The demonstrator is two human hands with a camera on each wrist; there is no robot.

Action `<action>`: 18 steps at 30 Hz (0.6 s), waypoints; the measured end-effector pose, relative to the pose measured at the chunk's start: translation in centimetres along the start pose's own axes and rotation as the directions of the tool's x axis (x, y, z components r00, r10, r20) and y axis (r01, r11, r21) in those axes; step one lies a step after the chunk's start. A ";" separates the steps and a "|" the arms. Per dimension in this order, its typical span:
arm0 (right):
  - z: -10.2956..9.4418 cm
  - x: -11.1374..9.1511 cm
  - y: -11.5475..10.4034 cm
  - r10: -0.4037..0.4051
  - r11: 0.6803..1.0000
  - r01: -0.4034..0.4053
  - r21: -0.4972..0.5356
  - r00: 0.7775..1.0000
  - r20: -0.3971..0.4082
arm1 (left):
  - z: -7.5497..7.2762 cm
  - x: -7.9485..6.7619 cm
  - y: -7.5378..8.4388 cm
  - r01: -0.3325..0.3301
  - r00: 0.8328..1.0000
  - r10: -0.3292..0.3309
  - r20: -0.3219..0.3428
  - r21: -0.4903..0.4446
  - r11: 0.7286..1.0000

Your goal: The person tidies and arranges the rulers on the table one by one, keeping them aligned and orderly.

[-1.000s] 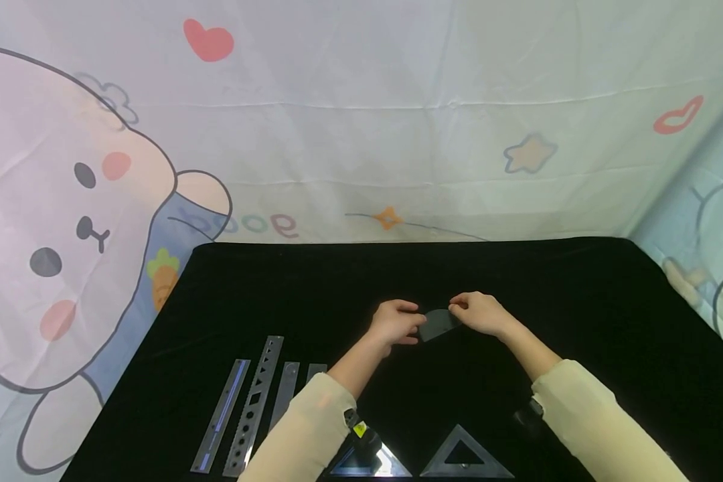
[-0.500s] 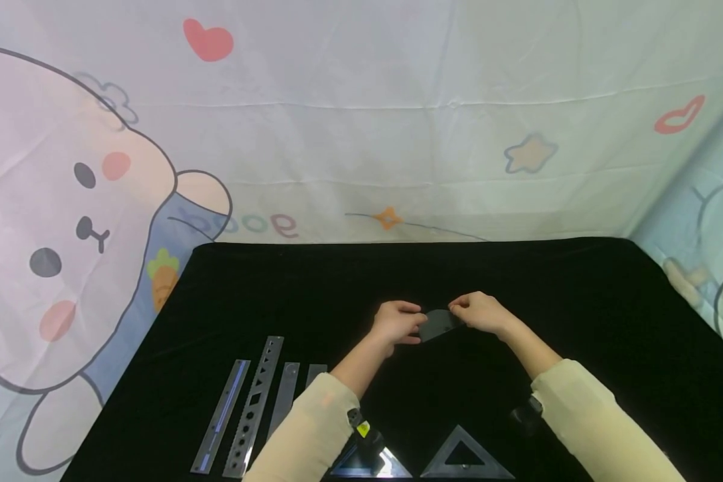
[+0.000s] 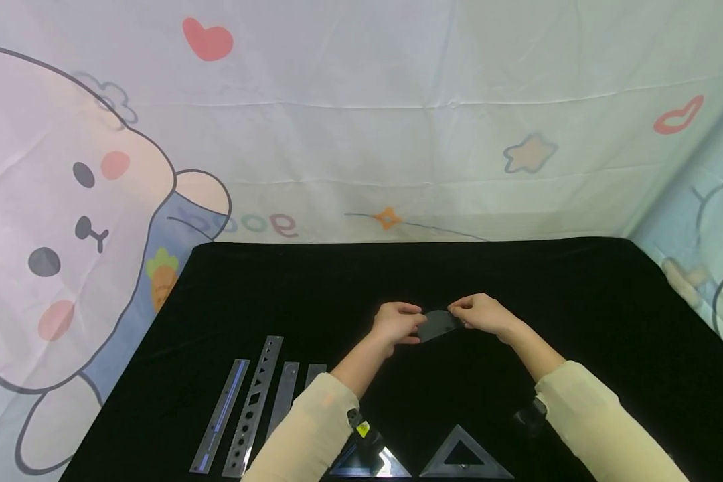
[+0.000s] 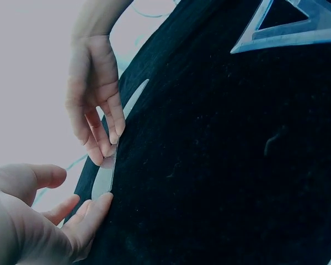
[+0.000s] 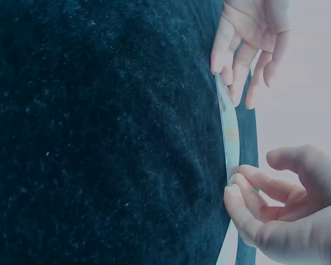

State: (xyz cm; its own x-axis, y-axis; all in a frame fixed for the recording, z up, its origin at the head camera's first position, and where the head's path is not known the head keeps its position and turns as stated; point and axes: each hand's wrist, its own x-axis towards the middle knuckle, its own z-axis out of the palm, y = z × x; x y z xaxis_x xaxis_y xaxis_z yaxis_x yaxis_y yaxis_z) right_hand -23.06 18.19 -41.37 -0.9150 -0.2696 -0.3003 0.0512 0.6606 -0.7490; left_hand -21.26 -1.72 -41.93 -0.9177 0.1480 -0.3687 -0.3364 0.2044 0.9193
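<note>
A clear grey semicircular protractor (image 3: pixel 438 325) is held between both hands over the far half of the black cloth. My left hand (image 3: pixel 396 324) pinches its left end, with other fingers spread away, as the left wrist view shows. At the opposite side, my right hand (image 3: pixel 480 313) pinches the protractor between fingertips. From the right wrist, the protractor (image 5: pixel 230 135) appears nearly edge-on, as a thin pale strip. The right fingers cover part of it in the head view.
Several clear rulers (image 3: pixel 254 405) lie at the left, partly hidden by the left sleeve (image 3: pixel 307 432). Two triangular set squares, one shiny (image 3: pixel 382 462) and one greyish (image 3: pixel 432 463), lie at the near edge. A printed curtain (image 3: pixel 361 134) hangs behind the black cloth (image 3: pixel 554 288).
Both hands stay almost in place with the protractor between them. The left hand has shifted very slightly to the right; the rulers and set squares have not moved.
</note>
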 end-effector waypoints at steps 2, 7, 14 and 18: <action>0.0 -0.1 0.0 -0.008 1.000 0.008 0.015 1.000 0.009 | 0.0 0.0 0.0 0.001 1.000 -0.001 0.005 0.006 1.000; 0.1 -0.2 0.1 -0.014 0.998 0.012 0.058 1.000 0.025 | -0.1 0.2 -0.2 -0.006 1.000 0.006 0.004 0.032 0.999; 0.4 -0.4 -0.2 -0.031 0.998 0.030 0.052 0.999 0.017 | 0.1 0.4 -0.3 -0.019 0.999 0.021 -0.028 0.085 0.996; 0.6 -0.4 -0.4 -0.032 0.998 0.031 0.058 0.999 0.015 | 0.1 0.5 -0.3 -0.027 0.998 0.033 -0.050 0.109 0.994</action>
State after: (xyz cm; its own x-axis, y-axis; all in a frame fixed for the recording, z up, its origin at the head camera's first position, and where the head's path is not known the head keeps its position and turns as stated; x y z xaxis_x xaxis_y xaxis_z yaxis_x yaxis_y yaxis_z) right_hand -22.47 17.66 -41.30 -0.9100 -0.3013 -0.2849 0.0458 0.6099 -0.7911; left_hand -21.56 -1.66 -42.40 -0.9376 0.1059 -0.3312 -0.2866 0.3042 0.9085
